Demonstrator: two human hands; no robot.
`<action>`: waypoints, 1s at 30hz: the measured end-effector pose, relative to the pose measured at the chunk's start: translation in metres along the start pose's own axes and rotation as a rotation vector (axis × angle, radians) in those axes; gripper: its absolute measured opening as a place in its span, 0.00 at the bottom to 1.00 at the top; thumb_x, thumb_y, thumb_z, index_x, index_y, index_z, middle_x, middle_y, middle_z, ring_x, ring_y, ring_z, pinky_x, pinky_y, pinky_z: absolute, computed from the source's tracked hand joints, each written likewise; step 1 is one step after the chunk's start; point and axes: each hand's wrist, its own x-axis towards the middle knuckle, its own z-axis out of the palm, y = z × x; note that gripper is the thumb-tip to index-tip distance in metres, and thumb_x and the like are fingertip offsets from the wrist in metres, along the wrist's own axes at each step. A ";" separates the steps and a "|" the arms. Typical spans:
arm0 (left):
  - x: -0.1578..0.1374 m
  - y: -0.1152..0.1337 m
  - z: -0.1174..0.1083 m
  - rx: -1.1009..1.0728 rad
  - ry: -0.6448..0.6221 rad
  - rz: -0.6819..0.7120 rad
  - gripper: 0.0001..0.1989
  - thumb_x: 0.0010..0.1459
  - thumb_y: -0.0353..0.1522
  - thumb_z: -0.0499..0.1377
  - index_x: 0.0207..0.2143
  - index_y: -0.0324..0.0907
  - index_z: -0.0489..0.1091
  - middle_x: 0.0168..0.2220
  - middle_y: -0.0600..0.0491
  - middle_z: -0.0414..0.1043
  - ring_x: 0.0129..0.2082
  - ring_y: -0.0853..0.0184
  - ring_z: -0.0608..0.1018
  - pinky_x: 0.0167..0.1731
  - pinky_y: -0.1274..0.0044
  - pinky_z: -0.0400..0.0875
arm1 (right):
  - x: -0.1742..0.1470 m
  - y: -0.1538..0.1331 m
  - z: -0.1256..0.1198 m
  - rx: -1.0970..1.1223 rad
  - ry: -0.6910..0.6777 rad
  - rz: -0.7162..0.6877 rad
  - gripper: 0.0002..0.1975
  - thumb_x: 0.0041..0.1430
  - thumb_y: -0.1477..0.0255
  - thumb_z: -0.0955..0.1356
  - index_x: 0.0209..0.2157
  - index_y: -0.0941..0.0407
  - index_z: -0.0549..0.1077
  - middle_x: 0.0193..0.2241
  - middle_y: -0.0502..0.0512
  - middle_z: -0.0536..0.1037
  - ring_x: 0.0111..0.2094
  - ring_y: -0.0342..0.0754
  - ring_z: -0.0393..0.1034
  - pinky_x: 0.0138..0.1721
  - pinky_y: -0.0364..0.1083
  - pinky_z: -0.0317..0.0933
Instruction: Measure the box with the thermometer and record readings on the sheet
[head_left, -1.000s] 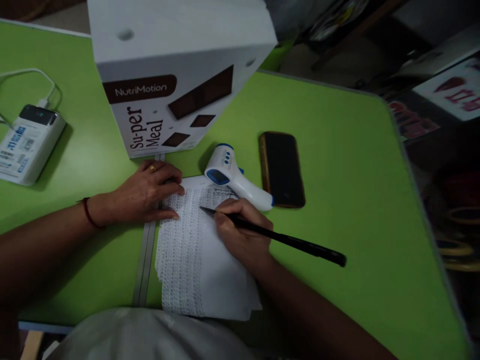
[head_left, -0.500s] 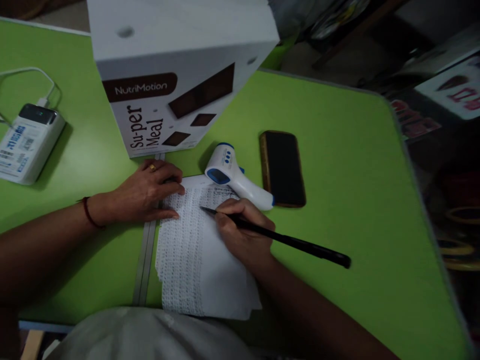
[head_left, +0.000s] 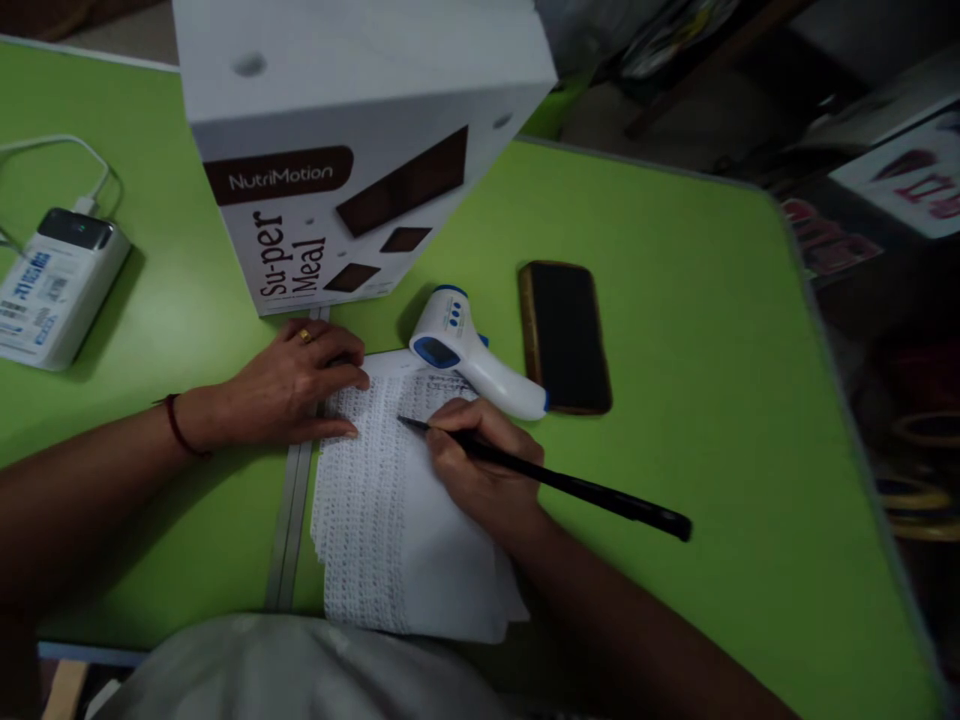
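My right hand (head_left: 487,465) grips a long black pen (head_left: 585,487), its tip touching or just above the sheets of paper (head_left: 442,560). Dense rows of handwriting cover the left part of the top sheet; its lower right part is blank. My left hand (head_left: 307,385) lies on the left edge of the paper, fingers spread, with a ring on one finger. A white and blue infrared thermometer (head_left: 480,360) rests across the paper's top right corner, just beyond my right hand.
A tall white box (head_left: 322,210) stands behind my left hand. A smartphone (head_left: 568,337) in a brown case lies right of the thermometer. At the left, a white power bank (head_left: 64,290) has a cable plugged in. All are on a green table (head_left: 720,350).
My right hand and the pen have shifted slightly left, and the pen tip sits a little lower on the page. My left hand stays in place.
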 end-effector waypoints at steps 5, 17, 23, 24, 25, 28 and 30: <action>0.000 0.001 0.000 -0.002 -0.023 -0.020 0.26 0.65 0.53 0.53 0.48 0.41 0.72 0.51 0.42 0.72 0.50 0.55 0.72 0.52 0.64 0.62 | 0.001 -0.003 0.000 -0.022 0.004 0.006 0.07 0.49 0.78 0.66 0.23 0.53 0.66 0.19 0.44 0.71 0.20 0.40 0.64 0.21 0.42 0.59; 0.000 0.001 -0.001 0.011 0.032 0.026 0.25 0.65 0.51 0.55 0.46 0.39 0.72 0.49 0.41 0.72 0.48 0.54 0.73 0.50 0.63 0.65 | 0.003 -0.008 0.000 -0.017 0.067 0.059 0.08 0.49 0.78 0.66 0.22 0.52 0.65 0.18 0.43 0.69 0.20 0.41 0.63 0.22 0.43 0.60; 0.000 0.001 -0.001 0.004 -0.017 -0.010 0.26 0.64 0.53 0.54 0.48 0.41 0.72 0.51 0.42 0.72 0.50 0.55 0.73 0.52 0.63 0.63 | 0.001 -0.004 0.000 -0.022 0.066 0.049 0.08 0.49 0.78 0.66 0.22 0.52 0.65 0.18 0.44 0.70 0.20 0.41 0.63 0.22 0.44 0.60; 0.000 0.001 0.000 0.002 -0.018 -0.012 0.26 0.64 0.53 0.54 0.48 0.41 0.72 0.51 0.42 0.72 0.50 0.55 0.73 0.52 0.63 0.63 | 0.001 -0.004 0.000 -0.019 0.069 0.040 0.07 0.49 0.78 0.66 0.22 0.52 0.65 0.18 0.44 0.70 0.20 0.42 0.64 0.22 0.44 0.60; 0.000 0.001 0.000 0.002 -0.015 -0.010 0.26 0.64 0.53 0.54 0.48 0.41 0.72 0.51 0.42 0.72 0.50 0.55 0.73 0.52 0.63 0.63 | 0.001 -0.003 0.000 -0.017 0.067 0.035 0.07 0.49 0.78 0.66 0.22 0.52 0.66 0.18 0.44 0.70 0.20 0.42 0.64 0.22 0.44 0.60; 0.000 0.001 0.000 0.005 0.003 0.001 0.26 0.65 0.53 0.54 0.47 0.40 0.72 0.50 0.42 0.72 0.49 0.54 0.73 0.50 0.63 0.63 | 0.001 -0.004 0.000 -0.007 0.024 0.024 0.07 0.50 0.77 0.66 0.23 0.52 0.66 0.19 0.44 0.71 0.20 0.41 0.64 0.22 0.43 0.60; 0.000 0.001 0.000 0.005 0.008 0.007 0.26 0.65 0.52 0.54 0.47 0.40 0.72 0.50 0.42 0.72 0.49 0.54 0.73 0.50 0.63 0.64 | 0.001 -0.004 -0.001 0.001 0.004 0.011 0.07 0.50 0.77 0.66 0.23 0.52 0.67 0.19 0.44 0.71 0.20 0.41 0.65 0.22 0.43 0.60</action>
